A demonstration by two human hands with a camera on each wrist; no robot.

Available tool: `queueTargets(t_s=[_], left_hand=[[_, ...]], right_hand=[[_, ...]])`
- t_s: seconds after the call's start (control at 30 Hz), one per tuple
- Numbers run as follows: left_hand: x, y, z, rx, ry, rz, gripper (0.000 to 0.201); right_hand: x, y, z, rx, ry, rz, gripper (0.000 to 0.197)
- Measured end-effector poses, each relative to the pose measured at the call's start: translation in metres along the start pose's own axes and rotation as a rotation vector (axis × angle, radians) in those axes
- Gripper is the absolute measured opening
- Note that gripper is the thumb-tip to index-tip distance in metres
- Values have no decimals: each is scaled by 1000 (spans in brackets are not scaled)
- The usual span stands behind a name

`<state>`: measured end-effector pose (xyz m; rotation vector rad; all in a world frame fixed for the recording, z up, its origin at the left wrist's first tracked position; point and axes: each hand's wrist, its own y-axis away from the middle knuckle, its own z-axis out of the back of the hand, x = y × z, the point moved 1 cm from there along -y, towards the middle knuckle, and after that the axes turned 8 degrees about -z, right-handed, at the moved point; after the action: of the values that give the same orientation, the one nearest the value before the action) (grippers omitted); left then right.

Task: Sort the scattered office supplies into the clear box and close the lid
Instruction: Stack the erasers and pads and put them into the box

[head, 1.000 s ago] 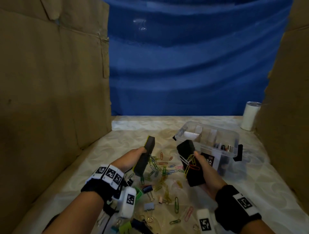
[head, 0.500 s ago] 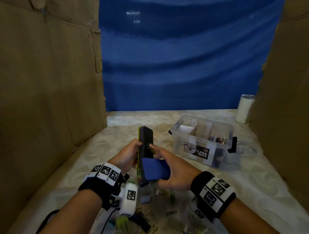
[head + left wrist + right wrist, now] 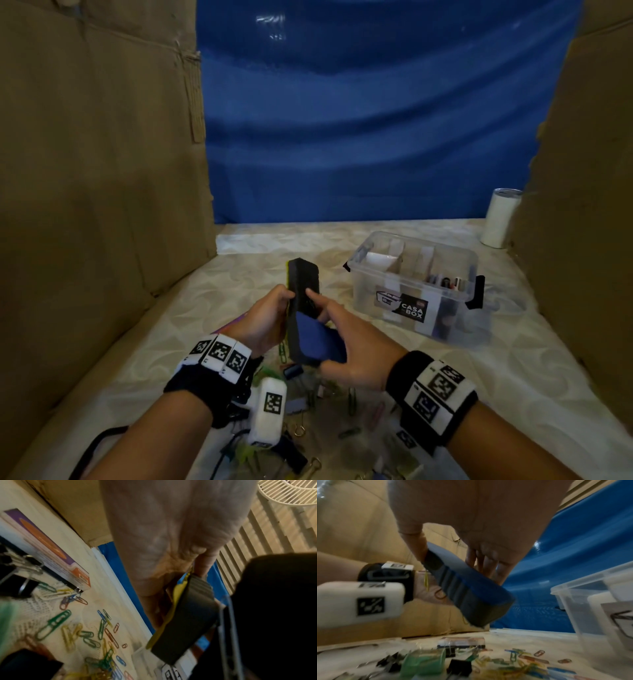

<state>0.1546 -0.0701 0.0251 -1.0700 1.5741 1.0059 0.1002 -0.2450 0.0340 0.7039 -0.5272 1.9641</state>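
My left hand grips a yellow-backed black eraser upright above the table. My right hand holds a blue-backed eraser against its lower end, and the index finger touches the black felt. The left wrist view shows the yellow-backed eraser under my left hand. In the right wrist view the blue-backed eraser hangs from my right hand. The clear box stands open to the right with dividers and a few items inside. Coloured paper clips lie scattered below.
Binder clips and a green container lie among the clips near me. A purple and orange pad lies at the left. A white tumbler stands at the back right. Cardboard walls close both sides.
The two erasers were apart a second ago, with paper clips clinging to the right one. They now meet, and my right index finger rests on the left eraser's felt.
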Motion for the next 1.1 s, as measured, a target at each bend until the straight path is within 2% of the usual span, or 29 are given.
queueTargets(t_s=[0.03,0.13,0.2,0.3,0.37,0.43,0.57,0.7,0.8,1.0,1.1], left_hand=[[-2,1,-1,-9,1,-3,43],[-5,-1,5,-54,13,-14,51],[-5,-1,8,-66,32,1,49],[-2,-1,7,-68,17,5,47],[1,-1,3,-30,-16,4,44],[1,-2,-5,-6,-17,0,38],[-8,3,-7,-57,-38,-17,44],[-13,5,6,-134,17,-11,51],[-8,7,7,-147,6,-28,49],[8,13,-2,-114,-33,-62,39],[16,16,-9,-79,-23,-69,43]], right_hand=[[-3,0,-3,21,15,-16,70],[-14,9,-9,95,79,-43,50],[-21,16,-6,128,143,-96,49],[-20,16,4,63,90,-109,49],[-11,8,10,-14,57,-50,50],[-3,1,10,-24,66,-10,50],[-7,3,-2,28,129,-4,52],[-24,16,-2,136,228,-115,49],[-39,14,7,41,-31,-214,45],[-44,2,8,-181,-617,-304,18],[-42,0,4,-259,-872,-367,31]])
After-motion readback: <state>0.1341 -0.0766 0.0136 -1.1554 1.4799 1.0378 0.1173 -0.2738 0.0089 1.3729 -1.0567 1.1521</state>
